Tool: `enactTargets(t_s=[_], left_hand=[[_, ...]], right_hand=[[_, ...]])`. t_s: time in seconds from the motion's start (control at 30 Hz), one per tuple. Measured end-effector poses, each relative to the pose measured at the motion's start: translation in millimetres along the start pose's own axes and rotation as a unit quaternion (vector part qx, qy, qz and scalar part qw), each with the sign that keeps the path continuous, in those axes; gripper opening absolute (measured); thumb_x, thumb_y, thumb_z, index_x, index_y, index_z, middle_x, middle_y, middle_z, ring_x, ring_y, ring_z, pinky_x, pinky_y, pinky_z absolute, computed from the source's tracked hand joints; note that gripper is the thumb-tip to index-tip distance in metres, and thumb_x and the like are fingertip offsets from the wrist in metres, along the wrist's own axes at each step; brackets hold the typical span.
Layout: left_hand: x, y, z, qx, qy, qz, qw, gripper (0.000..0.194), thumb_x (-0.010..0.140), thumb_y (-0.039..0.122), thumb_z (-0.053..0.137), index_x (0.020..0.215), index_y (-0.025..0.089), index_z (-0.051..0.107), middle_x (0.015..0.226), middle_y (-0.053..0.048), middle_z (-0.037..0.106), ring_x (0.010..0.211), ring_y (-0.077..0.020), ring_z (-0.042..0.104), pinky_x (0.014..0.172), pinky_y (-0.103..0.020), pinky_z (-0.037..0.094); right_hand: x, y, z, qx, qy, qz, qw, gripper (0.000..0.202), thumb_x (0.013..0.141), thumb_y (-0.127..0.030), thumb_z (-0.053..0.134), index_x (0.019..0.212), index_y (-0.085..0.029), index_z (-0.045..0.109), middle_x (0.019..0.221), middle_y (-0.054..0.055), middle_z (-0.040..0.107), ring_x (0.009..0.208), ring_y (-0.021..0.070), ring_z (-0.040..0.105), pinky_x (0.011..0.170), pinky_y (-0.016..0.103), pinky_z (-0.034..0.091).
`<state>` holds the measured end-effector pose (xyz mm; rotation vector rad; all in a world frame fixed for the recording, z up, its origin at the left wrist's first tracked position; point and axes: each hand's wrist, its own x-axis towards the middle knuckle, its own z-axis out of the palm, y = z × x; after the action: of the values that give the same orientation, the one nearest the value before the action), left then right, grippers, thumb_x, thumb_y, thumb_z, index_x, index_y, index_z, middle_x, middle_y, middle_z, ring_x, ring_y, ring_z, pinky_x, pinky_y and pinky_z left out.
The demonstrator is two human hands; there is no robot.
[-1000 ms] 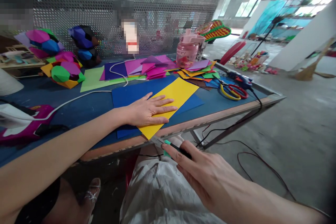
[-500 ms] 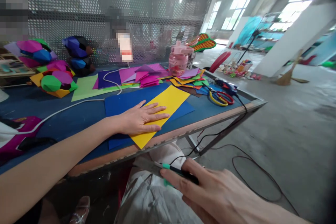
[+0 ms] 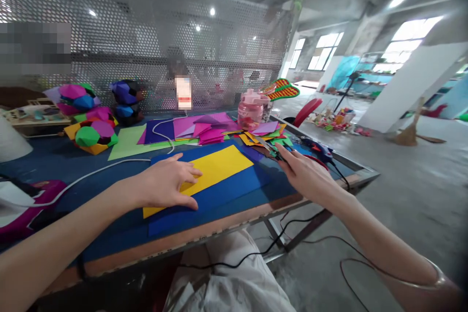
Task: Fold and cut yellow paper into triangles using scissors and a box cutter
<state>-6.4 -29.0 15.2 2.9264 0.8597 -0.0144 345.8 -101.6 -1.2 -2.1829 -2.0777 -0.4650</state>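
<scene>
My left hand (image 3: 170,183) rests on a long yellow paper strip (image 3: 223,168), its thumb and fingers spread. Beneath the strip lie blue sheets (image 3: 234,192). At the right of the table my right hand (image 3: 302,168) has its fingers around a dark-handled cutting tool (image 3: 272,151), whose blade points toward the coloured paper pieces (image 3: 252,139). Part of a red scissor handle (image 3: 316,161) shows behind that hand.
Folded paper balls (image 3: 93,134) sit at the left, near a magenta object (image 3: 47,200). A pink jar (image 3: 250,109) stands at the back. A glue gun (image 3: 318,148) with a black cord lies at the right edge.
My right hand has risen from below the table edge to the tabletop with the tool. The yellow strip has turned flatter and shifted left, and my left hand has moved left.
</scene>
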Motion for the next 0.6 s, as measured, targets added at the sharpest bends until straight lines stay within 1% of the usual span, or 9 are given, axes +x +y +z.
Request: enactTargets(t_s=[0.07,0.17,0.23,0.27,0.33,0.4,0.47,0.53,0.6], left_hand=[[-4.8,-5.8,-1.9,0.012,-0.009,-0.061,0.998,0.062,0.077,0.063,0.071,0.125,0.023,0.068,0.142,-0.008,0.059,0.135,-0.0332,0.050,0.116,-0.050,0.029],[-12.3,-16.3,-7.8,0.011,-0.042,-0.145,0.989,0.080,0.079,0.062,0.069,0.144,0.021,0.050,0.151,-0.010,0.048,0.135,-0.0364,0.049,0.109,-0.048,0.039],[-16.8,-25.0,-13.2,0.001,-0.067,-0.168,0.983,0.084,0.080,0.059,0.067,0.150,0.021,0.041,0.154,-0.010,0.043,0.137,-0.0357,0.047,0.108,-0.046,0.040],[-18.8,-29.7,-15.9,-0.005,-0.076,-0.172,0.982,0.083,0.081,0.057,0.067,0.151,0.022,0.040,0.155,-0.010,0.042,0.138,-0.0347,0.045,0.109,-0.044,0.039],[-22.3,-38.6,-20.7,-0.014,-0.087,-0.177,0.980,0.080,0.081,0.052,0.068,0.151,0.025,0.040,0.156,-0.008,0.041,0.140,-0.0328,0.043,0.111,-0.042,0.036],[-25.1,-45.1,-24.6,-0.019,-0.104,-0.187,0.977,0.076,0.081,0.045,0.068,0.150,0.027,0.041,0.156,-0.006,0.041,0.141,-0.0311,0.042,0.113,-0.041,0.034],[-27.1,-48.5,-28.0,-0.016,-0.125,-0.202,0.971,0.074,0.082,0.040,0.068,0.150,0.028,0.042,0.156,-0.006,0.041,0.142,-0.0302,0.041,0.113,-0.041,0.033],[-28.2,-49.9,-31.1,-0.011,-0.141,-0.214,0.966,0.074,0.082,0.038,0.067,0.150,0.027,0.041,0.156,-0.006,0.042,0.141,-0.0304,0.042,0.113,-0.042,0.034],[-29.1,-51.7,-33.6,-0.007,-0.146,-0.223,0.964,0.074,0.082,0.038,0.066,0.151,0.027,0.041,0.156,-0.006,0.041,0.141,-0.0311,0.042,0.113,-0.043,0.034]], right_hand=[[11.5,-4.7,9.0,-0.010,0.004,-0.007,1.000,0.053,0.103,-0.031,0.033,0.154,-0.018,0.032,0.105,0.014,0.068,0.089,0.0319,0.069,0.066,0.038,0.049],[23.0,-9.0,19.9,-0.016,0.012,-0.020,1.000,0.051,0.101,-0.027,0.035,0.150,-0.014,0.038,0.108,0.018,0.067,0.094,0.0349,0.067,0.071,0.042,0.051],[28.5,-10.4,23.6,-0.016,0.020,-0.031,0.999,0.049,0.100,-0.023,0.036,0.147,-0.011,0.042,0.115,0.021,0.065,0.101,0.0369,0.065,0.076,0.046,0.052],[30.9,-11.6,23.7,-0.015,0.025,-0.039,0.999,0.048,0.100,-0.023,0.036,0.146,-0.009,0.044,0.119,0.023,0.062,0.105,0.0375,0.063,0.080,0.048,0.052],[35.2,-16.9,20.2,-0.007,0.032,-0.070,0.997,0.047,0.100,-0.024,0.037,0.145,-0.011,0.046,0.131,0.022,0.057,0.115,0.0357,0.059,0.091,0.049,0.050],[39.2,-27.7,12.6,0.031,0.024,-0.142,0.989,0.047,0.101,-0.027,0.039,0.147,-0.014,0.044,0.139,0.019,0.052,0.124,0.0308,0.055,0.102,0.045,0.046],[43.5,-43.4,3.9,0.090,-0.010,-0.249,0.964,0.049,0.101,-0.033,0.042,0.148,-0.016,0.043,0.145,0.016,0.049,0.131,0.0275,0.050,0.108,0.041,0.043],[49.0,-61.3,-2.5,0.116,-0.060,-0.345,0.930,0.055,0.100,-0.042,0.047,0.148,-0.016,0.043,0.148,0.017,0.048,0.134,0.0280,0.049,0.111,0.043,0.041],[55.9,-78.3,-4.4,0.098,-0.086,-0.401,0.907,0.062,0.098,-0.051,0.047,0.148,-0.013,0.043,0.149,0.019,0.047,0.134,0.0295,0.050,0.110,0.043,0.043]])
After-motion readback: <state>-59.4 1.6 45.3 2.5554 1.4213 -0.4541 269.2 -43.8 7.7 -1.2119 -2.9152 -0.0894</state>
